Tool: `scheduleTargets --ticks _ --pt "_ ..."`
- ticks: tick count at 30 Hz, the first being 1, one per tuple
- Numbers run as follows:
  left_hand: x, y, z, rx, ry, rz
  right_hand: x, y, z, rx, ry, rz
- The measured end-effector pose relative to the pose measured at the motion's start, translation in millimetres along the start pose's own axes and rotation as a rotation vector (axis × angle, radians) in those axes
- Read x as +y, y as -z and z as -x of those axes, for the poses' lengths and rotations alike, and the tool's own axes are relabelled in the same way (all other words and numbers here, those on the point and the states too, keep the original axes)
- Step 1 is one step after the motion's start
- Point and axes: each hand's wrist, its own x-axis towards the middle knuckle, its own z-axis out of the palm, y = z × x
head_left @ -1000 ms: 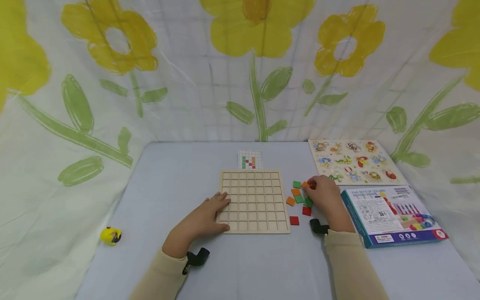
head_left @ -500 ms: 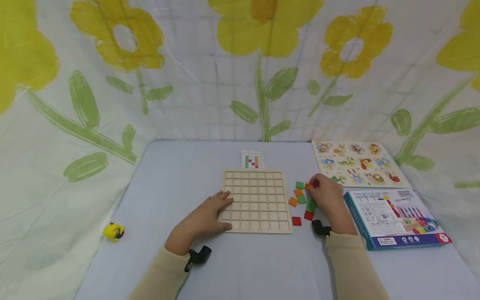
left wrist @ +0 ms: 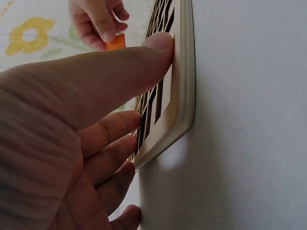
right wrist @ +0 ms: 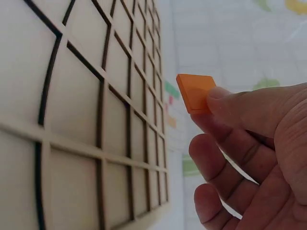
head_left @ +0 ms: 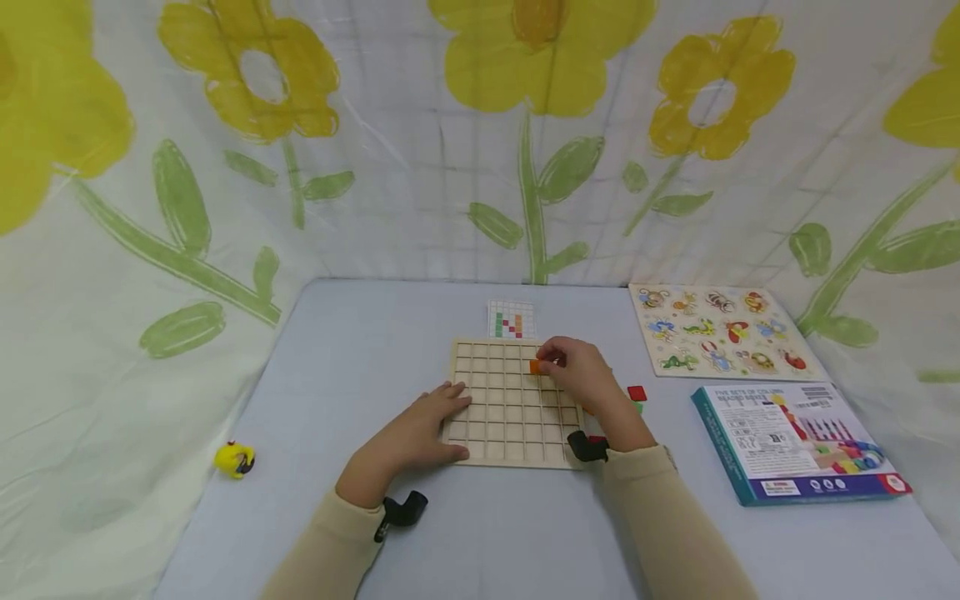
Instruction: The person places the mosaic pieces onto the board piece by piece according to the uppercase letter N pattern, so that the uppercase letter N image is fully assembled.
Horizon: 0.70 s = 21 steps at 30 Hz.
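Observation:
Between thumb and index finger, my right hand (head_left: pixel 581 371) pinches an orange square tile (right wrist: pixel 194 91) above the upper right part of a wooden grid board (head_left: pixel 506 417). In the right wrist view the tile is tilted and held off the grid, its other fingers loosely bent below. My left hand (head_left: pixel 416 433) rests at the board's left edge, fingers spread and thumb (left wrist: pixel 153 45) lying on the frame near the front corner. Behind the board lies a small card (head_left: pixel 512 319) printed with a grid of green, red and orange squares.
Red (head_left: pixel 637 393) and green (head_left: pixel 639 407) tiles lie right of the board, partly hidden by the right arm. Farther right are an insect picture board (head_left: pixel 716 329) and a boxed set (head_left: pixel 798 442). A yellow toy (head_left: pixel 235 459) sits at the left edge.
My right hand has picked up the orange tile from the loose tiles and carried it left over the board. The left hand has stayed at the board's edge.

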Motion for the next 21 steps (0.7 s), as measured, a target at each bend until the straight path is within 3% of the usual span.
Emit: scheduleTargets --ticks 7,21 --pt "0.6 -0.3 -1.2 0.003 0.006 -0.017 2 -18 -11.7 -0.047 -0.037 0.056" --pt "3.7 0.2 -1.1 -0.004 0.015 -0.023 13 -22 -10.5 -0.092 -0.015 0.107"
